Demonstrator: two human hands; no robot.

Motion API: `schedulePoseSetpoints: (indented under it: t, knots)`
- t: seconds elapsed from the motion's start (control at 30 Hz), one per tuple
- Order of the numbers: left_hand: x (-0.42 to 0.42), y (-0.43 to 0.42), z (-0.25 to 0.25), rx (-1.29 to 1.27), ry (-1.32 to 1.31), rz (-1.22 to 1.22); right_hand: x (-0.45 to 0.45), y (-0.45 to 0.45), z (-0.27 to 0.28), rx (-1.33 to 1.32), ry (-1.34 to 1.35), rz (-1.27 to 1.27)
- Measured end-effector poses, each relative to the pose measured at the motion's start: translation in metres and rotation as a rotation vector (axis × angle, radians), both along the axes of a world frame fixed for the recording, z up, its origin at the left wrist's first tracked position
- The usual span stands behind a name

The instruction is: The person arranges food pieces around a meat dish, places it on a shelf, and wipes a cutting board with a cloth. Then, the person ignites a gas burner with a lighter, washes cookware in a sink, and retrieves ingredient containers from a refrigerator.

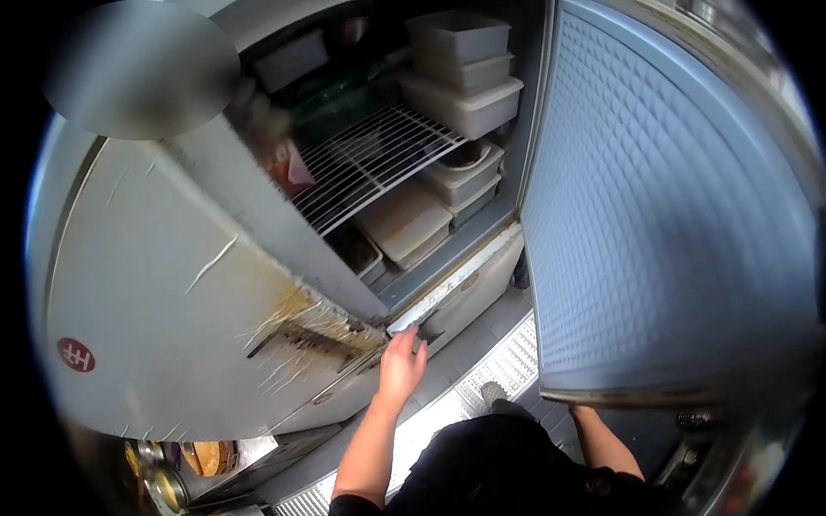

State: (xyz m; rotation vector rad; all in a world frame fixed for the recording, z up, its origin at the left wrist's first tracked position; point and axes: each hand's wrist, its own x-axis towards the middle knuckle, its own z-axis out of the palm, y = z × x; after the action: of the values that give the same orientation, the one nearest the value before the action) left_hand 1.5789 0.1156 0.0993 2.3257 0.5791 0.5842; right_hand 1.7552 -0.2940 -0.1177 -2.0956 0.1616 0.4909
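My left hand (403, 363) reaches up to the front edge of the fridge, beside the top of a lower door panel (469, 297). Its fingers are stretched out and it holds nothing I can see. The upper fridge door (662, 215), with a quilted blue-grey inner side, stands swung wide to the right. At that door's bottom edge is my right hand (582, 410), its fingers hidden behind the door. Inside the fridge, stacked white lidded tubs (465, 99) sit on a wire shelf (379, 159). Below are a flat lidded tub (404, 224) and more tubs (469, 176).
A closed, scratched fridge door (172, 284) with rust stains is at left. Metal grating (508, 361) runs along the floor under my feet. Several food containers (168, 486) stand on a low counter at bottom left. A blurred round shape covers the upper left.
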Motion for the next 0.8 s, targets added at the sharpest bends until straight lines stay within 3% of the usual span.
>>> schedulePoseSetpoints:
  t: [0.23, 0.37, 0.6, 0.8]
  knots:
    - [0.174, 0.012, 0.154, 0.398, -0.413, -0.063, 0.063, -0.069, -0.006, -0.049, 0.076, -0.167]
    - [0.245, 0.038, 0.232, 0.312, -0.499, 0.033, 0.088, -0.094, -0.011, -0.056, 0.101, -0.234]
    - [0.354, 0.076, 0.318, 0.324, -0.362, 0.054, 0.108, -0.113, -0.022, -0.045, 0.144, -0.317]
    - [0.397, 0.103, 0.351, 0.312, -0.200, 0.027, 0.114, -0.116, -0.028, -0.035, 0.158, -0.374]
